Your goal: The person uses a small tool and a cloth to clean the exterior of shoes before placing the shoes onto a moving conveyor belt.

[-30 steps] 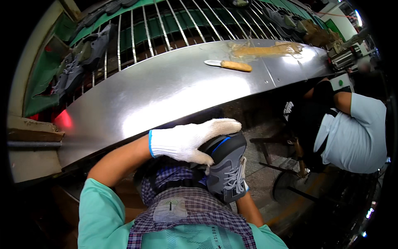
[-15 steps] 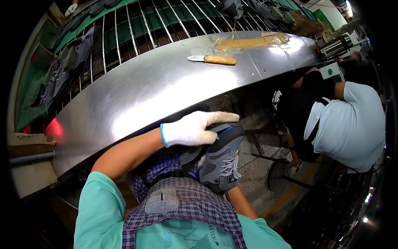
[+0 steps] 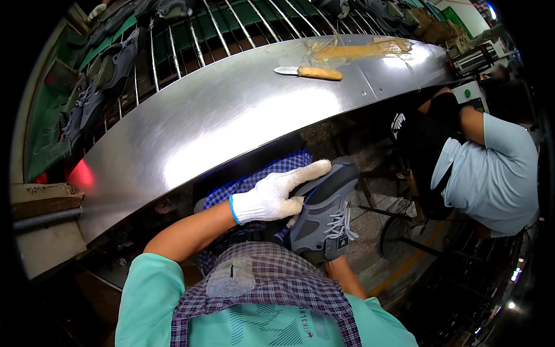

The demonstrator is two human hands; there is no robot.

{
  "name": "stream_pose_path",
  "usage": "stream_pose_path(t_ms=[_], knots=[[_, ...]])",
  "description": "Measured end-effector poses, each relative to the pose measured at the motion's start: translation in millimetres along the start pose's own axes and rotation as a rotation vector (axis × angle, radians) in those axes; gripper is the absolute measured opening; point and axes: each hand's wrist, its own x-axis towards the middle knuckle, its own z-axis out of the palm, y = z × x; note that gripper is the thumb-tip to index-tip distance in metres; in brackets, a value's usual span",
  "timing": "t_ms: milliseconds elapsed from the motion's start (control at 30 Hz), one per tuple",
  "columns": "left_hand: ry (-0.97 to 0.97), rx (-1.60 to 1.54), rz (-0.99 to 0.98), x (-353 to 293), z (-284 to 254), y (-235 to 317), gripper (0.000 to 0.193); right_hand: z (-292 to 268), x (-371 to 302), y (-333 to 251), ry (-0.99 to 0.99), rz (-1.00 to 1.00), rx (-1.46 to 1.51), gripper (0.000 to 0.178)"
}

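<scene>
A grey lace-up sneaker (image 3: 315, 225) is held tilted above my lap, its black toe end pointing away from me and its pale laces facing right. A thin blue line runs along the toe's edge. My left hand (image 3: 272, 194), in a white knit glove with a blue cuff, grips the sole side. Its index finger stretches along the edge toward the toe, with the thumb apart, nearer me. My right hand (image 3: 292, 221) supports the sneaker from behind; most of it is hidden, with only a bit of pale glove showing. My bare right forearm emerges below the heel end.
On the curved metal table (image 3: 231, 121) lies a wooden-handled knife (image 3: 318, 73) near brown tape (image 3: 358, 52). Beyond runs a roller conveyor (image 3: 211, 29) with grey shoes (image 3: 118, 63) on green trays. A co-worker (image 3: 497, 162) sits at right, near a round stool (image 3: 393, 237).
The sneaker and both hands have shifted slightly right in the picture, and more of the blue checked cloth over my lap shows. The whole view has moved a little. Both hands keep their hold.
</scene>
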Motion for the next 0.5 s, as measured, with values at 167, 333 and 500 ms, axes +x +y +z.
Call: stream_pose_path(t_ms=[167,333,500], knots=[[0.044,-0.080,0.162,-6,-9,-3,0.081,8,1,-6,0.006,-0.011,-0.061,0.055],[-0.023,-0.076,0.267,-2,-41,16,0.077,32,9,-14,-0.088,-0.075,0.149,0.050],[0.189,0.190,0.412,-15,-58,60,0.065,64,8,-20,-0.079,-0.020,0.198,0.052]])
